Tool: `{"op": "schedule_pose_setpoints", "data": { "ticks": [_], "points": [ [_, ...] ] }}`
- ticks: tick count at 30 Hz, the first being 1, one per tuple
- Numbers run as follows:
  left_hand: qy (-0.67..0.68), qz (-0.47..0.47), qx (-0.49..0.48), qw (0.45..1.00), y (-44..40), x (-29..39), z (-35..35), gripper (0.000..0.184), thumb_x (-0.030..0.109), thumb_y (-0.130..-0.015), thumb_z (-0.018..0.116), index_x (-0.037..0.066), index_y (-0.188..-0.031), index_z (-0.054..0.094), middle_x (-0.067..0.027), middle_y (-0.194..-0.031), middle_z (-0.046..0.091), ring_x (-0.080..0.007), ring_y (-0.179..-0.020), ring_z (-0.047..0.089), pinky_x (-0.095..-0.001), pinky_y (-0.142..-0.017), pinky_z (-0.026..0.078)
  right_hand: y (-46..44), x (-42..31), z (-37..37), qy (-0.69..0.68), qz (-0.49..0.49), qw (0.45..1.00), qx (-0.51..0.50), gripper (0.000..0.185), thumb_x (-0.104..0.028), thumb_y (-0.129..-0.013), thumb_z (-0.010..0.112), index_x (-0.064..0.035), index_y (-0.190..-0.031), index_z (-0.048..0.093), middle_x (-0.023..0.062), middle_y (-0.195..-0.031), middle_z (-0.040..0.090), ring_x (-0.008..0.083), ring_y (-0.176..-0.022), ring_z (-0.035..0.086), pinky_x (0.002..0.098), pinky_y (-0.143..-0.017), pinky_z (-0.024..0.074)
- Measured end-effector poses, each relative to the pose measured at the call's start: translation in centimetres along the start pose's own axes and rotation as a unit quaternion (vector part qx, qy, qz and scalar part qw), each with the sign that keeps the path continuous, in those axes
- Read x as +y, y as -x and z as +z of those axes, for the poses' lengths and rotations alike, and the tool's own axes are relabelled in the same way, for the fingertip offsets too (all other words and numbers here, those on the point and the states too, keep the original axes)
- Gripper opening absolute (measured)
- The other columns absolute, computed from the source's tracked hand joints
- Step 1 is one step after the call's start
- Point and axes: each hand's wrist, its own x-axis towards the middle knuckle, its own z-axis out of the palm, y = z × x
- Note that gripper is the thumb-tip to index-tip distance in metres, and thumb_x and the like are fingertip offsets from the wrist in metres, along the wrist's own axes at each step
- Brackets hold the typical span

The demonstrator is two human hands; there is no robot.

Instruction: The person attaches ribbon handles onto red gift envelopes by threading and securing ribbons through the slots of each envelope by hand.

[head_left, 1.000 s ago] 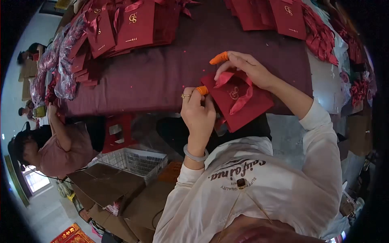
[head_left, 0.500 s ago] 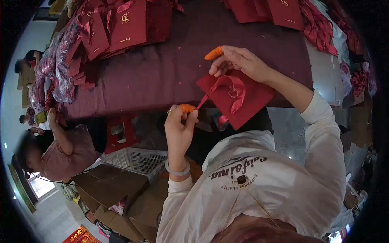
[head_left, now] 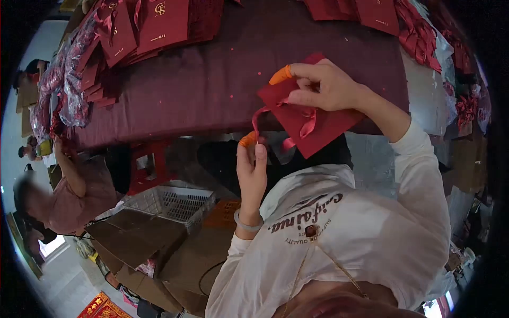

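Observation:
A red paper gift bag (head_left: 307,131) lies tilted at the table's near edge, with a red ribbon handle (head_left: 260,112) looping off it. My left hand (head_left: 251,167) is closed at the left of the bag, thumb and orange-capped index finger pinching the ribbon. Over the bag's upper part is my right hand (head_left: 331,87). Its thumb and curled fingers close on the bag near the ribbon, while its index finger, in an orange finger cot (head_left: 280,75), points left. The fingers partly hide where the ribbon meets the bag.
A dark red cloth covers the table (head_left: 185,100). Stacked red bags (head_left: 161,26) stand at the back left, more bags (head_left: 376,16) and ribbon bundles (head_left: 419,42) at the back right. Left are a seated person (head_left: 79,196), a white plastic basket (head_left: 175,204) and cardboard boxes (head_left: 138,238).
My left hand has moved slightly right and drawn the ribbon into an upward loop. My right hand has come down over the bag, its thumb now near the ribbon.

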Motion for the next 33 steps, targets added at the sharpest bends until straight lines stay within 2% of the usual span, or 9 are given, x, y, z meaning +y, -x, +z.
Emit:
{"op": "schedule_pose_setpoints", "data": {
  "ticks": [4,7,9,12,15,18,21,28,33],
  "points": [
    [0.021,-0.025,0.034,0.999,-0.6,0.0,0.3,0.03,0.028,-0.098,0.041,0.002,-0.108,0.052,-0.0054,-0.101,0.06,-0.0095,-0.091,0.054,-0.0231,-0.081,0.04,0.4,-2.4,-0.8,0.09,0.063,0.993,-0.031,0.041,-0.025,-0.084,0.062,-0.0087,-0.12,0.052,0.0082,-0.051,0.051,0.0192,-0.05,0.056,0.0303,-0.053,0.0434],
    [0.114,-0.069,0.005,0.991,-1.0,-0.3,0.2,0.031,0.029,-0.098,0.04,0.002,-0.104,0.054,-0.0074,-0.1,0.062,-0.0121,-0.09,0.057,-0.0252,-0.082,0.041,0.6,-0.9,-0.6,-0.032,0.065,0.996,-0.054,0.045,-0.016,-0.084,0.061,-0.0065,-0.125,0.047,0.0065,-0.059,0.056,0.0172,-0.057,0.06,0.0291,-0.056,0.0466],
    [0.131,-0.072,0.002,0.989,-1.1,-0.5,0.3,0.029,0.027,-0.098,0.041,0.002,-0.102,0.055,-0.0071,-0.096,0.062,-0.013,-0.088,0.059,-0.0265,-0.08,0.043,0.6,-0.8,-0.8,-0.326,0.131,0.932,-0.083,0.056,-0.008,-0.08,0.063,0.0002,-0.13,0.04,0.0042,-0.074,0.058,0.0123,-0.073,0.062,0.024,-0.066,0.0493],
    [0.16,-0.068,-0.051,0.984,-1.1,-1.6,0.1,0.025,0.023,-0.097,0.042,0.003,-0.103,0.056,-0.0063,-0.1,0.062,-0.0162,-0.086,0.061,-0.0315,-0.081,0.047,0.0,0.5,-0.1,-0.441,0.057,0.888,-0.114,0.058,-0.002,-0.079,0.06,-0.0004,-0.133,0.037,0.0038,-0.087,0.055,0.014,-0.085,0.061,0.0233,-0.073,0.0488],
    [0.206,-0.108,-0.074,0.97,-0.7,-1.5,0.1,0.023,0.022,-0.098,0.041,0.004,-0.103,0.055,-0.006,-0.095,0.063,-0.0149,-0.082,0.061,-0.0312,-0.075,0.048,-0.1,1.3,0.2,-0.466,0.091,0.869,-0.138,0.057,0.005,-0.077,0.058,0.0009,-0.131,0.039,0.0061,-0.098,0.056,0.0146,-0.092,0.059,0.0263,-0.08,0.0488],
    [0.148,-0.127,-0.097,0.976,-0.3,-1.6,-0.2,0.028,0.027,-0.098,0.04,0.004,-0.102,0.055,-0.0015,-0.078,0.059,-0.0086,-0.065,0.056,-0.0214,-0.058,0.04,-0.4,1.5,0.5,-0.449,0.084,0.878,-0.144,0.059,0.008,-0.075,0.057,0.0013,-0.131,0.039,0.0072,-0.104,0.053,0.0146,-0.094,0.058,0.0263,-0.08,0.0489],
    [0.162,-0.117,-0.109,0.974,-0.4,-2.4,-1.1,0.026,0.026,-0.097,0.043,0.004,-0.1,0.055,0.0007,-0.073,0.056,-0.0062,-0.059,0.047,-0.0192,-0.054,0.033,-0.4,0.6,0.5,-0.433,0.089,0.886,-0.143,0.059,0.008,-0.075,0.056,0.0012,-0.131,0.039,0.0072,-0.107,0.05,0.0143,-0.092,0.056,0.0234,-0.078,0.0478],
    [0.111,-0.042,0.0,0.993,-0.4,-3.6,-1.9,0.023,0.021,-0.096,0.046,0.001,-0.095,0.058,0.0007,-0.073,0.053,-0.0056,-0.062,0.043,-0.0192,-0.057,0.036,-0.4,1.9,1.3,-0.391,0.067,0.91,-0.119,0.05,0.008,-0.077,0.053,0.0044,-0.126,0.042,0.0086,-0.113,0.047,0.014,-0.094,0.055,0.0262,-0.086,0.0461],
    [0.029,0.07,0.077,0.994,1.9,-2.1,-3.1,0.023,0.018,-0.096,0.047,-0.001,-0.099,0.058,-0.0006,-0.077,0.056,-0.0058,-0.067,0.047,-0.0185,-0.062,0.038,-0.2,2.2,2.3,-0.371,-0.018,0.928,-0.008,0.034,-0.001,-0.081,0.06,0.0017,-0.115,0.053,0.0042,-0.096,0.056,0.0109,-0.084,0.058,0.0226,-0.075,0.0472]
  ]
}}
